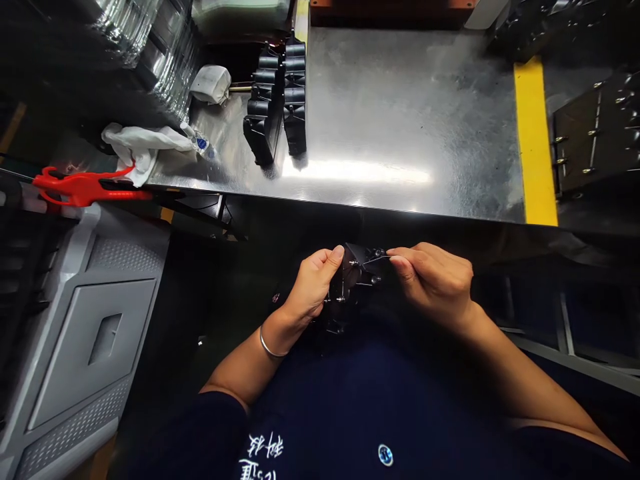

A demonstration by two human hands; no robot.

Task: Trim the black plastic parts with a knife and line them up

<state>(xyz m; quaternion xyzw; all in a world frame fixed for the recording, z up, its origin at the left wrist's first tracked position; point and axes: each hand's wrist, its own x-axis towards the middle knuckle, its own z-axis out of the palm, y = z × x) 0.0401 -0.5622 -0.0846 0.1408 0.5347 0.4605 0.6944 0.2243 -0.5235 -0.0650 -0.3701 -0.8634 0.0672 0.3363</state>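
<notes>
In front of the body, below the table's front edge, my left hand point(315, 281) grips a black part point(356, 257) with several small shiny metal pins on it. The thumb lies on the part's left side. To its right, my right hand point(436, 277) pinches a thin light-coloured piece point(386, 257) between thumb and forefinger, at the part's upper right end. The exact shape of this thin piece is too small to tell. The lower portion of the black part blends into the dark clothing.
The metal table point(400, 120) holds two black ribbed parts point(295, 97) standing upright, a white cloth point(145, 143) and a yellow strip point(536, 140). Red-handled scissors point(83, 188) lie by a grey plastic case point(95, 340) at left. A dark panel with pins point(600, 133) is at right.
</notes>
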